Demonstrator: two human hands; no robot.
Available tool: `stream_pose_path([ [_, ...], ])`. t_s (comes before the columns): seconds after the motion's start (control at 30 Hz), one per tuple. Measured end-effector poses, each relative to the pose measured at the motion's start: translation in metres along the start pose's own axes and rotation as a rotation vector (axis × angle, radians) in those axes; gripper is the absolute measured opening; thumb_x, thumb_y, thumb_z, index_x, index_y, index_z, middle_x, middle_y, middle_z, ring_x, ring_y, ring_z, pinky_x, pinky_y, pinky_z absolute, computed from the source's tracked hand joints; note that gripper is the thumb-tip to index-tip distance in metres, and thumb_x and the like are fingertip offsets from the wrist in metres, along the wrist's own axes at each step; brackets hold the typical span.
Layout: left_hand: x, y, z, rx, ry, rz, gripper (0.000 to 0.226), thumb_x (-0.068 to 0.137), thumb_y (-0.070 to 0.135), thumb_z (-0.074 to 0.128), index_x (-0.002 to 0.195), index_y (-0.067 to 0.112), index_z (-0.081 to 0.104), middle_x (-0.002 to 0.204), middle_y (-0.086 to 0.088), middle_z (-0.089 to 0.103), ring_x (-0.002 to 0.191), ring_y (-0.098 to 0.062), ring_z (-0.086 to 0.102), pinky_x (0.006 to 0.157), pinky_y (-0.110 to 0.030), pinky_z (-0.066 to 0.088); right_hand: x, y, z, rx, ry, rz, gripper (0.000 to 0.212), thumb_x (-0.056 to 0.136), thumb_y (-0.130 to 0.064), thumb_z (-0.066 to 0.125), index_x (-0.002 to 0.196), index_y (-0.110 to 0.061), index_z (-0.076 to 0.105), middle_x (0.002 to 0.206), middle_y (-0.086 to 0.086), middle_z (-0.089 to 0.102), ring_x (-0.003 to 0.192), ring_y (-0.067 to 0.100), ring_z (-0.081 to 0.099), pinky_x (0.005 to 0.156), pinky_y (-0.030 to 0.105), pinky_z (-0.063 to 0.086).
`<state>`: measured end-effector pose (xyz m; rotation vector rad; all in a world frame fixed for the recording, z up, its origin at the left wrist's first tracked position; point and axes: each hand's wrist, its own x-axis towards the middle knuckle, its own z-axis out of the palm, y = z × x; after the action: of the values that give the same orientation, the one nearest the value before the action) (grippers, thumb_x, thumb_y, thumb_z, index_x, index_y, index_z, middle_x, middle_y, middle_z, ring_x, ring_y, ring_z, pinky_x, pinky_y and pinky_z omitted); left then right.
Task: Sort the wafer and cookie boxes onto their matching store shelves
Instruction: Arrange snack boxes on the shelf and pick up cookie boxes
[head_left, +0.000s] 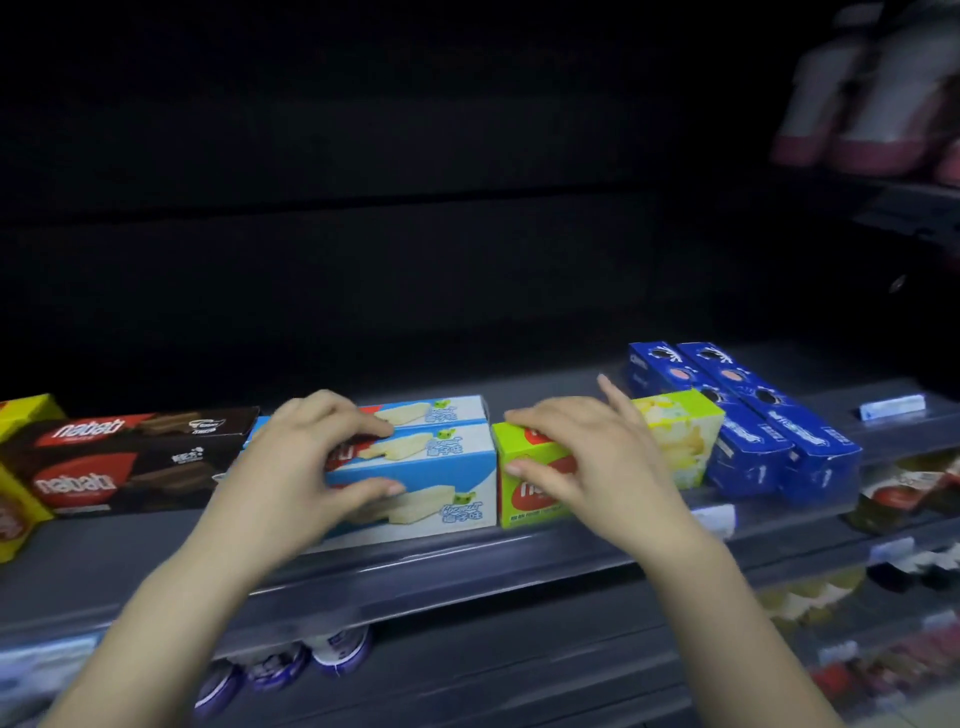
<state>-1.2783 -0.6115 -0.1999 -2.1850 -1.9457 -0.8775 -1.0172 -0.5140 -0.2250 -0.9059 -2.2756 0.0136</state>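
My left hand (322, 457) curls round the near end of the blue wafer box (415, 467), thumb on its front; my right hand (582, 462) grips the green wafer box (524, 488) beside it. Both lie on the shelf (467, 561), long axes running away from me (blue cookie boxes (769, 436) further right).

Above you, right: blurred pink-white packs (872, 98). Below you: round tubs (291, 665) lower shelf, dark packets (914, 493) right.
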Motion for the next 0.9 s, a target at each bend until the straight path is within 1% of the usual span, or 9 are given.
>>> stream_pose_path([
  [0.03, -0.003, -0.001, 0.002, 0.047, 0.011, -0.004, 0.052, 0.068, 0.068, 0.056, 0.105, 0.033, 0.068, 0.098, 0.015, 0.056, 0.091, -0.014, 0.055, 0.084, -0.033, 0.045, 0.0, -0.001, 0.003, -0.011, 0.025, -0.004, 0.048, 0.081, -0.065, 0.048, 0.113, -0.033, 0.066, 0.105, -0.015, 0.069, 0.104, 0.008, 0.061, 0.106, 0.03, 0.025],
  [0.1, -0.005, 0.002, 0.004, 0.084, 0.021, 0.01, 0.052, 0.074, 0.063, 0.052, 0.107, 0.028, 0.069, 0.098, 0.011, 0.057, 0.089, -0.016, 0.054, 0.082, -0.027, 0.041, 0.002, -0.001, 0.004, -0.016, 0.058, -0.007, 0.046, 0.082, -0.065, 0.048, 0.109, -0.034, 0.068, 0.101, -0.016, 0.069, 0.098, 0.009, 0.061, 0.092, 0.026, 0.03],
  [0.17, -0.006, 0.005, 0.004, 0.068, 0.016, 0.022, 0.052, 0.076, 0.059, 0.051, 0.108, 0.023, 0.069, 0.099, 0.008, 0.056, 0.09, -0.016, 0.053, 0.082, -0.025, 0.04, 0.002, 0.0, 0.003, -0.011, 0.055, -0.011, 0.047, 0.081, -0.067, 0.048, 0.11, -0.035, 0.068, 0.102, -0.016, 0.068, 0.099, 0.01, 0.061, 0.088, 0.027, 0.032],
  [0.27, -0.013, 0.008, 0.004, 0.023, 0.003, 0.028, 0.048, 0.079, 0.056, 0.052, 0.109, 0.022, 0.068, 0.102, 0.008, 0.056, 0.096, -0.015, 0.052, 0.087, -0.021, 0.038, -0.002, 0.004, 0.002, 0.02, 0.049, -0.017, 0.051, 0.08, -0.07, 0.047, 0.111, -0.037, 0.068, 0.105, -0.018, 0.068, 0.101, 0.008, 0.06, 0.089, 0.027, 0.034],
  [0.37, -0.017, 0.012, 0.004, 0.015, -0.001, -0.005, 0.047, 0.079, 0.056, 0.051, 0.109, 0.024, 0.067, 0.103, 0.009, 0.057, 0.099, -0.016, 0.052, 0.087, -0.018, 0.035, 0.0, 0.005, 0.001, 0.015, 0.046, -0.039, 0.05, 0.08, -0.07, 0.046, 0.111, -0.037, 0.068, 0.106, -0.018, 0.069, 0.102, 0.009, 0.061, 0.09, 0.03, 0.037],
  [0.5, -0.019, 0.012, 0.002, 0.005, -0.004, -0.043, 0.047, 0.077, 0.057, 0.054, 0.108, 0.024, 0.067, 0.103, 0.009, 0.056, 0.096, -0.015, 0.052, 0.084, -0.021, 0.037, 0.003, 0.002, 0.002, 0.005, -0.003, -0.047, 0.049, 0.079, -0.071, 0.047, 0.112, -0.039, 0.066, 0.108, -0.02, 0.067, 0.102, 0.01, 0.06, 0.09, 0.03, 0.035],
  [0.73, -0.025, 0.014, 0.002, 0.076, 0.032, -0.042, 0.045, 0.078, 0.06, 0.049, 0.102, 0.025, 0.063, 0.099, 0.012, 0.051, 0.093, -0.015, 0.05, 0.082, -0.029, 0.043, 0.001, -0.006, 0.003, 0.01, -0.006, -0.036, 0.05, 0.08, -0.067, 0.048, 0.114, -0.035, 0.067, 0.109, -0.017, 0.068, 0.104, 0.01, 0.06, 0.092, 0.027, 0.035],
  [0.83, -0.021, 0.021, 0.001, 0.083, 0.052, -0.038, 0.043, 0.076, 0.064, 0.048, 0.095, 0.028, 0.062, 0.096, 0.014, 0.052, 0.088, -0.013, 0.049, 0.08, -0.033, 0.046, -0.002, -0.007, 0.002, 0.081, 0.01, -0.037, 0.051, 0.079, -0.064, 0.054, 0.112, -0.03, 0.069, 0.112, -0.014, 0.068, 0.106, 0.011, 0.061, 0.097, 0.036, 0.042],
  [0.9, -0.014, 0.03, 0.002, 0.046, 0.073, -0.036, 0.041, 0.076, 0.064, 0.047, 0.095, 0.031, 0.062, 0.096, 0.017, 0.054, 0.089, -0.01, 0.052, 0.079, -0.033, 0.046, -0.005, -0.007, 0.0, 0.117, 0.06, -0.022, 0.047, 0.078, -0.06, 0.058, 0.11, -0.028, 0.07, 0.115, -0.011, 0.068, 0.109, 0.009, 0.06, 0.103, 0.043, 0.042],
])
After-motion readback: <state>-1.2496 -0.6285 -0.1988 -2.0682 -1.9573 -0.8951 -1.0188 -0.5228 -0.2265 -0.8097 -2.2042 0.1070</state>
